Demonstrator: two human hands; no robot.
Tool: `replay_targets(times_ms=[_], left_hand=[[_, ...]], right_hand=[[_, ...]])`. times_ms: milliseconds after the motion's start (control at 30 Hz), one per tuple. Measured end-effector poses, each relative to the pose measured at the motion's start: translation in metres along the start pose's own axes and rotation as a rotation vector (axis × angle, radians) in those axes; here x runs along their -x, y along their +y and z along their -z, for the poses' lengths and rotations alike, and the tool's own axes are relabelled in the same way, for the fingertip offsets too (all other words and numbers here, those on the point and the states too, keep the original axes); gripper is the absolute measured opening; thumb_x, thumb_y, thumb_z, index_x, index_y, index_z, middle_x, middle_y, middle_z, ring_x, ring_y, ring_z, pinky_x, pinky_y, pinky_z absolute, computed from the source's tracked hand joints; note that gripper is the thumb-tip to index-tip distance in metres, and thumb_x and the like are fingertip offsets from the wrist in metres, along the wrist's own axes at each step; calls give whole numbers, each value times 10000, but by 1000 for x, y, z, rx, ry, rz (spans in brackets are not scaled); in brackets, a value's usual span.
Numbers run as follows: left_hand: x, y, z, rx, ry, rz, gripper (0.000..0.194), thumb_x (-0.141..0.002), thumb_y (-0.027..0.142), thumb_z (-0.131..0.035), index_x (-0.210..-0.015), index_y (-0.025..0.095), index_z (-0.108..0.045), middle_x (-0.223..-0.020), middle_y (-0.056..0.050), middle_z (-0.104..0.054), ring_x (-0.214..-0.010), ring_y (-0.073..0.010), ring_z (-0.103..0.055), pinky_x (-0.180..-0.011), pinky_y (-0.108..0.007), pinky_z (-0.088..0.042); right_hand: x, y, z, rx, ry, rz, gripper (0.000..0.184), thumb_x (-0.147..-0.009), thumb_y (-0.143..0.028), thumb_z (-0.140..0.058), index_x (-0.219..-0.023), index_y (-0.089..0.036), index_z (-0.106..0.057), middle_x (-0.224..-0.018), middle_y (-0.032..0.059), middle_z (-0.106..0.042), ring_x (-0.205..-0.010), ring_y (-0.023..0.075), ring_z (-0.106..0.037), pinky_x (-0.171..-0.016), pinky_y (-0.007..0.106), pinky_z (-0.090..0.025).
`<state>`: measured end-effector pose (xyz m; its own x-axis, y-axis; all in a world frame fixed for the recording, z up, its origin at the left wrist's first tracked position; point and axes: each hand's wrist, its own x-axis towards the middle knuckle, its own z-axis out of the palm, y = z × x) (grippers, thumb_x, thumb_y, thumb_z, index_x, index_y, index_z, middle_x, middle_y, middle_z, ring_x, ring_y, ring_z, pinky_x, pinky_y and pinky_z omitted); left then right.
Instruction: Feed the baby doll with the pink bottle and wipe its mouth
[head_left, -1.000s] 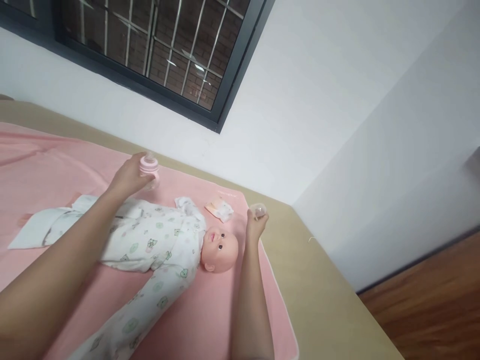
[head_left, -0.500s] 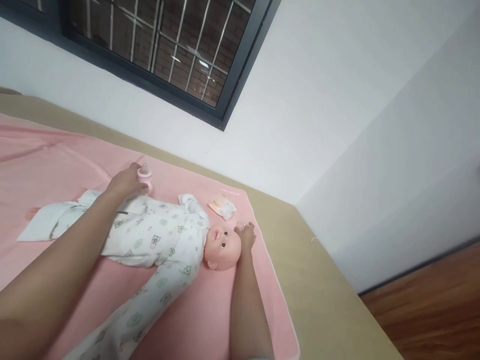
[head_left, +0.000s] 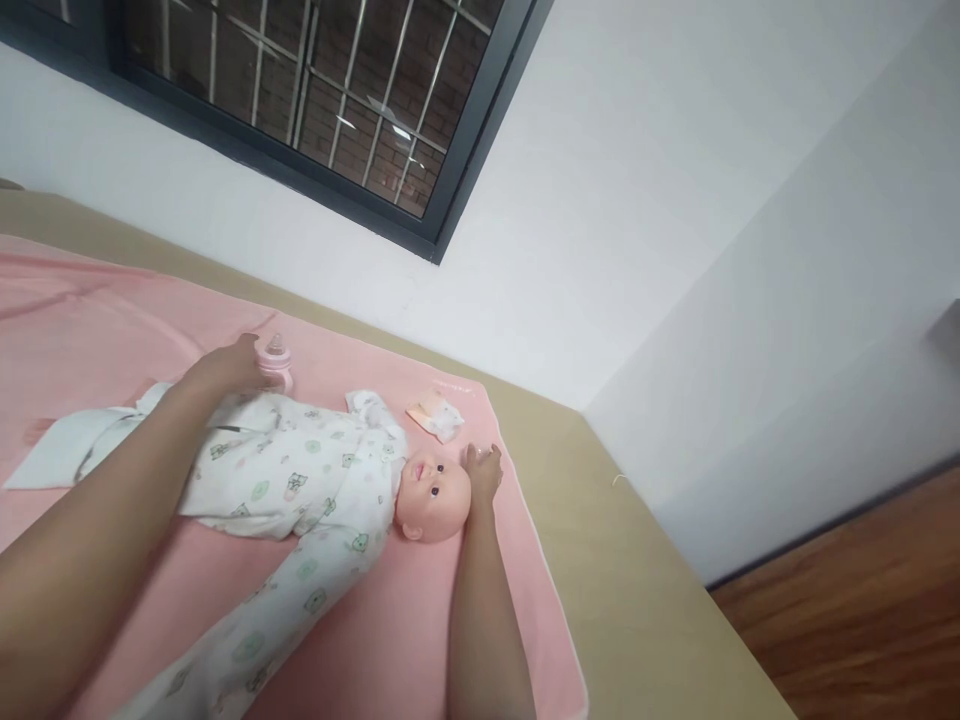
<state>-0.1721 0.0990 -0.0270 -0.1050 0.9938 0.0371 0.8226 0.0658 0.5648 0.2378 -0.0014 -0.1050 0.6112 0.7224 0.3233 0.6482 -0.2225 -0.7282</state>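
A pink baby bottle point(head_left: 276, 372) with a clear nipple stands upright by the doll's far side. My left hand point(head_left: 231, 366) is at the bottle's left side, its fingers parted and no longer around it; whether it still touches is hard to tell. A baby doll point(head_left: 431, 497) lies on its back in a white printed outfit point(head_left: 289, 480), its head to the right. Just beyond the head, my right hand point(head_left: 485, 472) has its fingers curled on a small clear pinkish piece point(head_left: 472, 456), mostly hidden, perhaps a cap. A crumpled white and orange packet point(head_left: 437, 416) lies close by.
A pink cloth point(head_left: 517, 590) with a white edge covers much of the tan surface point(head_left: 622, 600). Behind rise a white wall point(head_left: 562, 200) and a dark-framed window point(head_left: 442, 200) with bars. A wood-brown panel point(head_left: 862, 600) is at lower right.
My left hand has loosened from the bottle and drawn back to the left, leaving the bottle standing. My right hand keeps its place by the doll's head. The view has shifted slightly.
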Motion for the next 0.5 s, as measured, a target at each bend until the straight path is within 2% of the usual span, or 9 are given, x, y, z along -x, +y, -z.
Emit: replay_targets(times_ms=[67,167,200,267,300,367,500], left_hand=[[4,5,11,-25,30,28,1484,-248,890,-501,-1400,-11,-249,-989,-195,-668,-1049,-496,-534,-761,-482,-419],[19,26,24,-55,120,-9,1421,-379,940,-425,-1422,-5,-229,-1213,-253,-572,-1146,-540,-432,-831,-542,-389],[26,37,25,-59,137,-50,1358,-448,934,-401,-1430,11,-228,-1269,-250,-537,-1168,-534,-415,-849,-544,-387],[40,63,20,-53,121,-187,1125,-633,833,-387,-1434,53,-261,-1305,-214,-523,-1185,-469,-445,-901,-517,-382],[47,78,14,-46,76,-274,973,-706,733,-416,-1424,87,-304,-1305,-191,-532,-1186,-412,-476,-928,-478,-386],[60,108,-3,-29,-50,-440,774,-738,570,-476,-1374,134,-407,-1286,-152,-564,-1162,-329,-524,-954,-406,-395],[76,164,-39,10,-363,-663,588,-757,494,-502,-1252,181,-546,-1227,-101,-620,-1095,-263,-580,-909,-311,-436]], right_hand=[[0,-1,2,-26,6,-1,601,-859,-414,-424,-1320,-29,-404,-1297,262,-517,-1207,300,-502,-1021,414,-345],[1,-4,4,-66,38,15,569,-880,-390,-390,-1318,-28,-401,-1301,251,-508,-1236,277,-473,-1039,392,-336],[2,-5,5,-77,54,25,550,-884,-381,-380,-1311,-36,-408,-1305,243,-504,-1252,268,-455,-1050,385,-327],[3,-8,7,-99,87,48,505,-891,-359,-358,-1293,-62,-427,-1313,217,-498,-1285,248,-414,-1072,374,-303],[4,-10,8,-107,102,59,482,-895,-349,-343,-1281,-78,-439,-1315,201,-498,-1298,237,-395,-1082,368,-290],[5,-13,10,-129,126,95,439,-901,-330,-313,-1239,-102,-474,-1301,178,-511,-1301,221,-383,-1097,362,-269],[9,-21,11,-187,79,220,386,-901,-319,-289,-1083,-118,-564,-1160,158,-592,-1172,215,-478,-1040,335,-334]])
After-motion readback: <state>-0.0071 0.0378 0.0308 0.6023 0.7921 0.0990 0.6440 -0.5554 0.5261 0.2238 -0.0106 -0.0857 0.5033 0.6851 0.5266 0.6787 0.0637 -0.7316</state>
